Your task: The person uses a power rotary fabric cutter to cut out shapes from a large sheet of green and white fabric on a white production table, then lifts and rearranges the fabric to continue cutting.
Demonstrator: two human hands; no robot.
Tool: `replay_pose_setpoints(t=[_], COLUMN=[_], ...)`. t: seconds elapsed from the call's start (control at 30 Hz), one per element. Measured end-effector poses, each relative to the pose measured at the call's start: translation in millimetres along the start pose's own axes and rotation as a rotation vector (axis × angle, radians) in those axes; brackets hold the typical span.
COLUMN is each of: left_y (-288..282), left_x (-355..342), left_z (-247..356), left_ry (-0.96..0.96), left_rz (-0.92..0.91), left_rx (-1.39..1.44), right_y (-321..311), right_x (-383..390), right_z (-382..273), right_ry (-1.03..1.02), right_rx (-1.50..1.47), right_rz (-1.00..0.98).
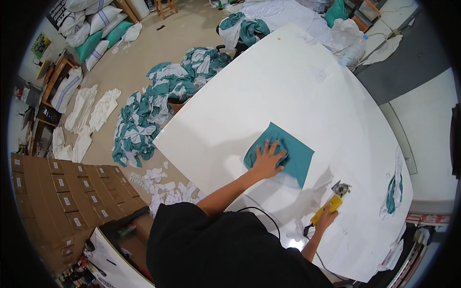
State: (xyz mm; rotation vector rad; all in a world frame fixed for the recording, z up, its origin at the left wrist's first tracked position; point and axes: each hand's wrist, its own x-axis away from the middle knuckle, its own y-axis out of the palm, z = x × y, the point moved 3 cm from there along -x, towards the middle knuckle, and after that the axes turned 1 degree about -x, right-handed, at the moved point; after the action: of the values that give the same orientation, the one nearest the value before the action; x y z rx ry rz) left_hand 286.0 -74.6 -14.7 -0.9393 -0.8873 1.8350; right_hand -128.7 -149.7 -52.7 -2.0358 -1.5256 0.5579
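Step in hand, as I'm reading it: left hand point(269, 162) is steadying the teal cloth point(298, 156) while right hand point(327, 219) is holding the yellow rotary cutter point(328, 208) off to the side. Cloth is lying on the white table point(216, 125), in front of the torso, with a pale layer point(287, 180) showing along its near edge. Left fingers are spreading apart, pressing palm-down on the cloth's left part, which is bunching into folds there; nothing is being pinched as far as I can see. Right fingers are wrapping around the cutter's yellow body, clamped on it. Cutter is sitting to the right of the cloth's near corner, apart from it; can't tell whether it's resting on the table or hovering just above. Blade spin: can't tell. Next move is probably calling for smoothing those folds and keeping the left fingers clear of any blade path. Orientation: cloth is lying skewed, one corner pointing away from the person, another pointing right; it's looking near square, long axis running slightly from left down to near right, though fisheye is bending that. Cutter's long axis is running from near left to far right, metal disc head point(341, 188) pointing away from the person, cord end pointing back.
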Motion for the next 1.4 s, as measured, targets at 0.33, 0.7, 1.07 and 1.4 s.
replay_pose_setpoints(t=[0.33,0.7,1.07,1.4], left_y=[17,60,187,187], left_x=[-56,-81,-2,125], left_z=[-284,-169,148,267], left_ry=[-0.119,-0.331,0.519,1.152], left_rz=[0.137,-0.080,-0.470,-0.846], left_rx=[-0.478,-0.305,0.169,0.131], right_y=[-87,-137,-153,-212], right_x=[79,128,157,181], right_z=[47,92,76,84], right_ry=[0.199,0.298,0.369,0.516], right_rx=[-0.226,-0.396,-0.404,-0.271], right_rz=[0.121,0.262,0.364,0.581])
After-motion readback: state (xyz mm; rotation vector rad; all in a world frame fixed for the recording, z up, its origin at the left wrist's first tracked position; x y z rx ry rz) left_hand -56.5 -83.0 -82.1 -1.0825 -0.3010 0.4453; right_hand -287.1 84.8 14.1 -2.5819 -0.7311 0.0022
